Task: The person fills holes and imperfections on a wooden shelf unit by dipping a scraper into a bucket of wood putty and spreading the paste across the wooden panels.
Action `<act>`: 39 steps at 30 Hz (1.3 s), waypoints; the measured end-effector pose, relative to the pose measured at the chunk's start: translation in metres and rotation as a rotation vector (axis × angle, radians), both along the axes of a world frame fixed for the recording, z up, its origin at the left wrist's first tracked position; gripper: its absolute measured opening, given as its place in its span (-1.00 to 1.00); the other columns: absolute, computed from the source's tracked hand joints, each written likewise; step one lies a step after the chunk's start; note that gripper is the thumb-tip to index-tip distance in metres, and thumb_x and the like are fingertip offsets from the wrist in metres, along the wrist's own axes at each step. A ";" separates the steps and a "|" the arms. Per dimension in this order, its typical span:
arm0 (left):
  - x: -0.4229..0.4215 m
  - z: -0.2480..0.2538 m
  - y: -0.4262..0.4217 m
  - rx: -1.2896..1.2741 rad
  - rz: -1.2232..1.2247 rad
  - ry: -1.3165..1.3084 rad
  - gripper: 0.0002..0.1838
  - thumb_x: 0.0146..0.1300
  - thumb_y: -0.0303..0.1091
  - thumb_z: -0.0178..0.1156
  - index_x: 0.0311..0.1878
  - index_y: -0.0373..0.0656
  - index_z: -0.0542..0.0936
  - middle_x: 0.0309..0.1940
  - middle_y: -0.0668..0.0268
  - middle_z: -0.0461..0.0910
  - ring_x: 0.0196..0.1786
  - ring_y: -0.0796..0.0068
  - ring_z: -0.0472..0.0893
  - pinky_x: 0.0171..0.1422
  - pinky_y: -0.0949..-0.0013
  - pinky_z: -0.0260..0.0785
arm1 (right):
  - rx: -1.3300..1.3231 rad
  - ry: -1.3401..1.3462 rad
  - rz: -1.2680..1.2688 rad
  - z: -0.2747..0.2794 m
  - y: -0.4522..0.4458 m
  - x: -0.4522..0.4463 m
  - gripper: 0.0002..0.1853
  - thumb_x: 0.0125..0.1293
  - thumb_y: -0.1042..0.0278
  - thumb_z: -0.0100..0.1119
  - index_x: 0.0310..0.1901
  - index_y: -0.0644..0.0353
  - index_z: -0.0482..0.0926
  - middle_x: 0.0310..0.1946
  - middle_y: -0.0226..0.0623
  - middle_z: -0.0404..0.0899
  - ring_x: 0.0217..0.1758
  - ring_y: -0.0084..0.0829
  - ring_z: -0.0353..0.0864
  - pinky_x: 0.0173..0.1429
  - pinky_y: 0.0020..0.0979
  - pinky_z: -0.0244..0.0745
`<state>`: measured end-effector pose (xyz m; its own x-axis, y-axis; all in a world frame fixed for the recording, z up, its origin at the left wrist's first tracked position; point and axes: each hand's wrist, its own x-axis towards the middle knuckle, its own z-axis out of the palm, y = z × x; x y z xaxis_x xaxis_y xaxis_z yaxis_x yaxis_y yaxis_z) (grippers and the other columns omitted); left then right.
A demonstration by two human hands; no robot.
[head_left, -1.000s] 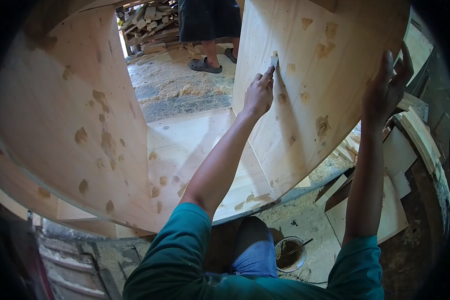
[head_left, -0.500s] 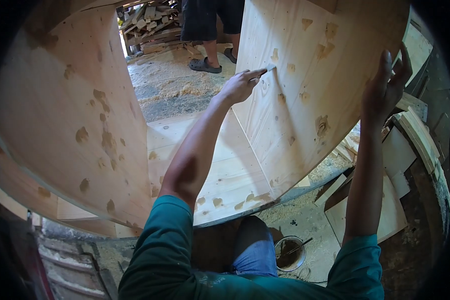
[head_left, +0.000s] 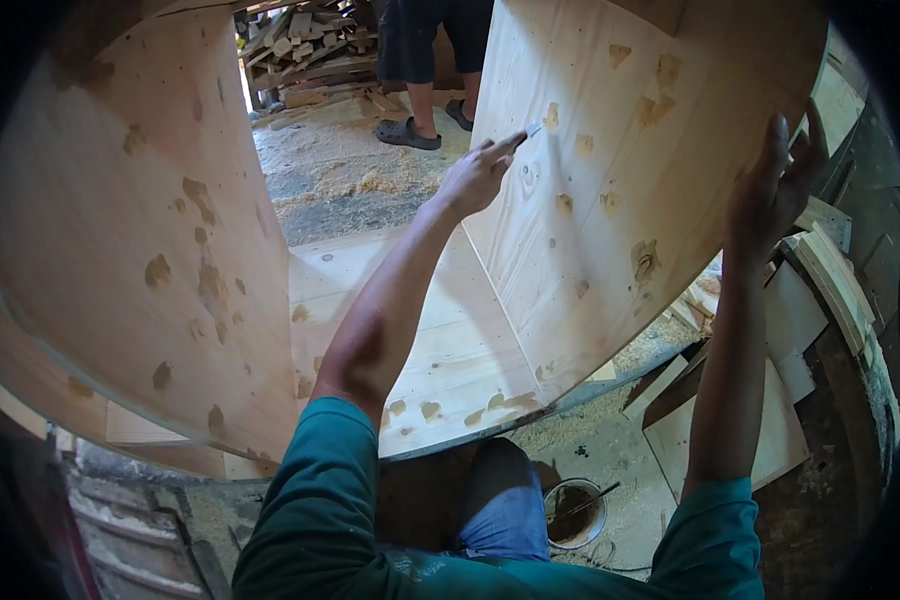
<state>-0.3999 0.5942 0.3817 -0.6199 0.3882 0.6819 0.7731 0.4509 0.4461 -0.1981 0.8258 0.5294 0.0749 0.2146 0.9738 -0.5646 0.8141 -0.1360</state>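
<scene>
A person in a green shirt (head_left: 322, 470) grips a knife (head_left: 533, 129) in the left hand (head_left: 473, 182), its blade just beside a tan patch (head_left: 552, 113) on a curved-edged wood panel (head_left: 615, 300); whether it touches is unclear. The right hand (head_left: 773, 190), fingers spread, is at the panel's edge. A pail (head_left: 576, 546) holding a stick (head_left: 595, 497) sits near a denim-clad knee (head_left: 510, 500). Beyond, a second person in dark shorts (head_left: 410, 40) and clogs (head_left: 405, 134) stands amid sawdust (head_left: 325, 150) near piled wood (head_left: 305, 60).
</scene>
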 end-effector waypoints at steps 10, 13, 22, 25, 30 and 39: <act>0.005 -0.020 -0.002 -0.155 0.045 -0.072 -0.54 0.51 -0.24 -0.11 0.44 0.25 0.34 -0.10 0.09 0.51 -0.01 0.04 0.57 0.06 0.04 0.42 | -0.015 -0.022 -0.068 -0.001 0.001 0.002 -0.35 0.42 -0.21 -0.03 0.37 0.02 0.26 0.24 0.02 0.37 0.23 -0.13 0.52 0.15 -0.18 0.57; -0.007 -0.029 -0.001 -0.019 0.106 -0.059 -0.52 0.51 -0.28 -0.09 0.47 0.23 0.31 -0.13 0.10 0.49 -0.04 0.05 0.55 0.11 0.10 0.38 | -0.021 -0.023 -0.061 0.000 0.000 0.000 -0.35 0.41 -0.21 -0.02 0.38 0.01 0.26 0.24 0.02 0.36 0.23 -0.12 0.52 0.15 -0.15 0.57; -0.038 -0.045 0.021 0.149 -0.006 -0.141 -0.57 0.48 -0.29 -0.02 0.38 0.11 0.43 -0.09 0.05 0.58 0.03 0.08 0.57 0.14 0.20 0.40 | -0.039 -0.060 -0.063 0.000 -0.002 0.003 -0.31 0.39 -0.26 -0.02 0.39 0.01 0.24 0.23 0.02 0.37 0.23 -0.09 0.52 0.14 -0.15 0.59; -0.052 -0.057 0.021 0.321 -0.042 -0.081 -0.58 0.48 -0.31 -0.02 0.37 0.06 0.45 -0.09 0.02 0.58 0.00 0.06 0.57 0.14 0.19 0.40 | -0.042 -0.057 -0.076 0.000 -0.002 0.002 -0.30 0.38 -0.27 -0.02 0.38 0.01 0.24 0.22 0.02 0.37 0.22 -0.09 0.52 0.12 -0.14 0.61; -0.053 -0.055 0.048 0.352 -0.033 -0.126 -0.58 0.48 -0.32 0.01 0.37 0.00 0.45 -0.03 0.04 0.59 0.03 0.15 0.57 0.21 0.28 0.37 | -0.018 -0.070 -0.103 0.000 0.004 0.000 -0.30 0.37 -0.29 -0.03 0.38 0.01 0.25 0.20 0.02 0.38 0.20 -0.08 0.53 0.08 -0.14 0.62; -0.046 -0.047 0.048 0.417 0.046 -0.159 -0.56 0.46 -0.29 0.03 0.37 -0.06 0.43 -0.07 -0.04 0.58 -0.01 0.03 0.57 0.15 0.18 0.38 | -0.025 -0.045 -0.071 0.000 0.000 0.001 -0.33 0.39 -0.24 -0.01 0.37 0.03 0.27 0.21 0.02 0.38 0.21 -0.12 0.53 0.09 -0.20 0.59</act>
